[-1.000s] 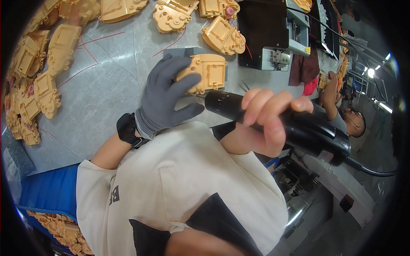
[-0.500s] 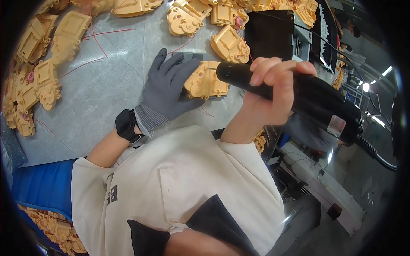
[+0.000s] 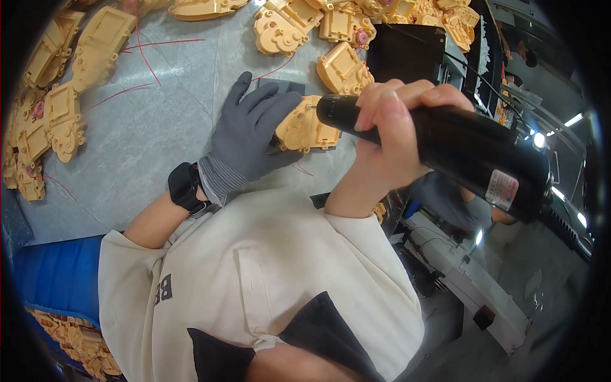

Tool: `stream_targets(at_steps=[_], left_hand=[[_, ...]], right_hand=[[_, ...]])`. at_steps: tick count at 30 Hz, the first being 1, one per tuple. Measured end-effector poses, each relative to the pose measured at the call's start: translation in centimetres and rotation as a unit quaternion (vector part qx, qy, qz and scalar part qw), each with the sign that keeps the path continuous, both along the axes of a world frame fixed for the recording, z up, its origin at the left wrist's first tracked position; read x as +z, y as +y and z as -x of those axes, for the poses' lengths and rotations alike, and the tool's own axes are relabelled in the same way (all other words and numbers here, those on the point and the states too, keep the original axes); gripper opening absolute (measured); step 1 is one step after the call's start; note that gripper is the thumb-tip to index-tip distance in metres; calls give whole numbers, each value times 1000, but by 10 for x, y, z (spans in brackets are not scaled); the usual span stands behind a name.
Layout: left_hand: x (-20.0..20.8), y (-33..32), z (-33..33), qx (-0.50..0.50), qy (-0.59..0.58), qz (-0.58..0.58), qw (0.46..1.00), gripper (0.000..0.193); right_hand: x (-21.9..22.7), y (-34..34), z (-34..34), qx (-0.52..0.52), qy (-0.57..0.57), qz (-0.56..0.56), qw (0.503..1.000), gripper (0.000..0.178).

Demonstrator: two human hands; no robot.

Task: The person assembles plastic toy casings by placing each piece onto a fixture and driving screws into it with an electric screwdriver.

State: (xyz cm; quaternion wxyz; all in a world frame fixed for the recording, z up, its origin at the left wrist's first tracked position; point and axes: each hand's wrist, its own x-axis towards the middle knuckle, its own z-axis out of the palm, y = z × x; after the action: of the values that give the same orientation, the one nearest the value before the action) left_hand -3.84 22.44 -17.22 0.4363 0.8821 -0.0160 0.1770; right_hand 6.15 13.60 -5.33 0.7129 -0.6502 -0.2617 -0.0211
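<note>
A grey knit glove covers my left hand, whose fingers press round the left side of a yellow plastic housing. That housing rests on a dark grey block on the table. Bare, my right hand wraps round a black electric screwdriver, which lies nearly level with its cable trailing off to the right. The driver's nose is at the housing's upper edge, beside a small screw or bit tip. The exact contact there is too small to tell.
Several yellow housings lie along the table's left side, and more along its far side. Thin red wires are scattered on the grey table. A black box stands back right. A blue bin of housings sits lower left.
My right hand and the screwdriver have shifted slightly left, and the driver's nose is closer to the housing. The left hand stays on the housing.
</note>
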Motion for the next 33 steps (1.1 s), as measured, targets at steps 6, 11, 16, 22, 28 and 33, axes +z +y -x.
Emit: stream_targets(at_steps=[6,11,16,22,28,33], left_hand=[[0,1,1,-7,11,-4,1000,78],[-1,2,-2,-13,7,4,1000,77],[3,3,-2,-13,7,4,1000,76],[6,1,-3,-37,-7,-45,998,69],[9,-10,-13,-51,0,-65,997,60],[8,-7,-12,-81,3,-44,996,65]], right_hand=[[-5,-2,-3,42,-21,13,999,42],[-4,-1,2,41,9,-5,999,43],[-2,-13,5,35,13,-75,996,43],[39,-132,-22,-177,-96,-142,969,34],[24,-177,-60,-263,-87,-125,953,36],[15,-147,-83,-330,-113,-24,937,35]])
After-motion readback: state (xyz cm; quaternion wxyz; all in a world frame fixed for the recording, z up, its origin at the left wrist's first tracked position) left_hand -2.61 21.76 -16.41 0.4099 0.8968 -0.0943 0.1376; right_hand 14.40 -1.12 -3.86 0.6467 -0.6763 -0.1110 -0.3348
